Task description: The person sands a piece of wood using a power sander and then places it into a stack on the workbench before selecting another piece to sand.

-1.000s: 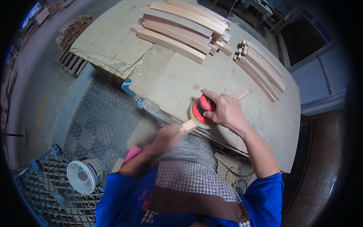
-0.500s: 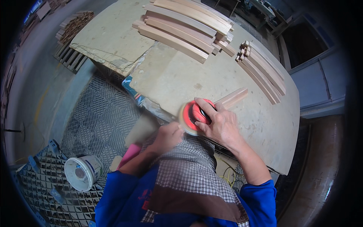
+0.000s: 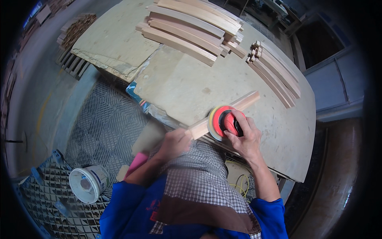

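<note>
A red and black orbital sander with a yellowish pad rests on a pale wooden strip near the table's front edge. Wrapped round the sander's top, my right hand grips it from the right side. My left hand is closed on the near left end of the strip, slightly blurred. The strip runs slantwise from that hand, under the sander, to the upper right. The sander's pad hides its middle.
On the worktable, a stack of wooden strips lies at the back and a smaller stack at the right. A white bucket stands on the floor at lower left. A yellow hose hangs below the table edge.
My right hand has slid the sander to the right along the strip, away from my left hand. More of the strip's near end now shows. The left hand has barely moved.
</note>
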`<state>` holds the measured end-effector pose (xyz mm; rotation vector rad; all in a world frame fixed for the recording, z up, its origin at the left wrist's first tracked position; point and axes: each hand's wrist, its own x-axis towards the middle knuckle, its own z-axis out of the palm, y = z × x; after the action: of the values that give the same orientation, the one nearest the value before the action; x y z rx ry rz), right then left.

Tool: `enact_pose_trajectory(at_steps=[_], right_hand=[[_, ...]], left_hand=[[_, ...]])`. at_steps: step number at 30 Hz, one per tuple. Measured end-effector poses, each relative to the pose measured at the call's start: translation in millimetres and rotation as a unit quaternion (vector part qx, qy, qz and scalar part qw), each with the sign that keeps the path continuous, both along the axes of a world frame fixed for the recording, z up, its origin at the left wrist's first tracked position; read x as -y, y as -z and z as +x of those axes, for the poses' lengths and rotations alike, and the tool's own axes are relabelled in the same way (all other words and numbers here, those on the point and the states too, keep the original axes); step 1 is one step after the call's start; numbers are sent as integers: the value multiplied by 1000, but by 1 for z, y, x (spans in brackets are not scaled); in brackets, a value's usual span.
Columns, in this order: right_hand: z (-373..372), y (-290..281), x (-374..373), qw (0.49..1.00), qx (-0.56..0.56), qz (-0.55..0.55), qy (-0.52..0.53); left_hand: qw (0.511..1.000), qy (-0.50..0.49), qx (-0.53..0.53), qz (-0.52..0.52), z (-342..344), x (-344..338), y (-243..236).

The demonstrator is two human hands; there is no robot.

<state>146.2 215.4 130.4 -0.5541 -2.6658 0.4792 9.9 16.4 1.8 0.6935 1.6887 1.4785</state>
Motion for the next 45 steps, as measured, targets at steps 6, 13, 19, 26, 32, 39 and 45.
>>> enact_pose_trajectory(at_steps=[6,13,19,26,32,39,45], right_hand=[[-9,-5,22,999,25,-26,-41],[-14,-5,17,997,37,-40,-59],[5,14,-40,994,-7,-5,107],[15,14,-116,976,24,-29,214],[-1,-12,-158,972,88,4,218],[-17,-22,-138,979,137,7,152],[-23,-16,-52,991,111,-3,72]], left_hand=[[986,19,-163,16,-5,0,6],[996,-37,-56,-65,3,6,6],[999,-24,20,-19,1,5,-14],[998,-37,43,-6,7,6,-20],[972,-14,-235,-2,16,6,-19],[876,-6,-478,58,15,8,-6],[873,-40,-481,73,13,6,-2]])
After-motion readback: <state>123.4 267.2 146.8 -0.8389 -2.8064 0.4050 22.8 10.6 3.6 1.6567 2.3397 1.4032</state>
